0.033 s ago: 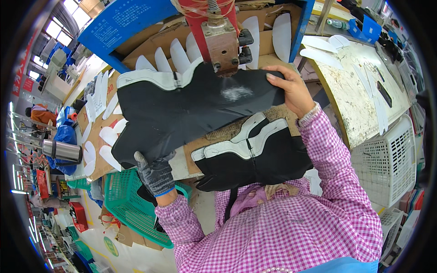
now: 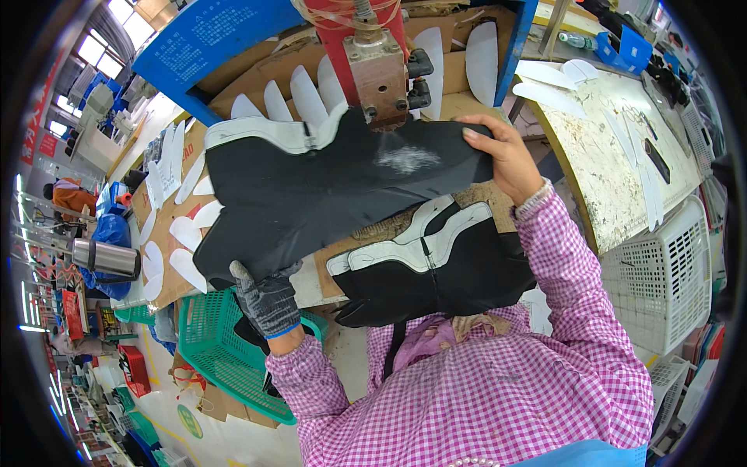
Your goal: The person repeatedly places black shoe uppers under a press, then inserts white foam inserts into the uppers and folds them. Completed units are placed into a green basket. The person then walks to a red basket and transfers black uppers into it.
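One blue-cased machine with a red column fills the upper middle of the frame. Below it, a large black piece with a white-edged left top stretches from centre-left to right of centre. Smaller black pieces with white edging lie beneath it, mid-frame. The right hand grips its right end between thumb and fingers; the gloved left hand seems to pinch its lower-left edge, fingers partly hidden. The step looks like holding the piece under the metal block, beside a white patch; any shift calls for both hands together.
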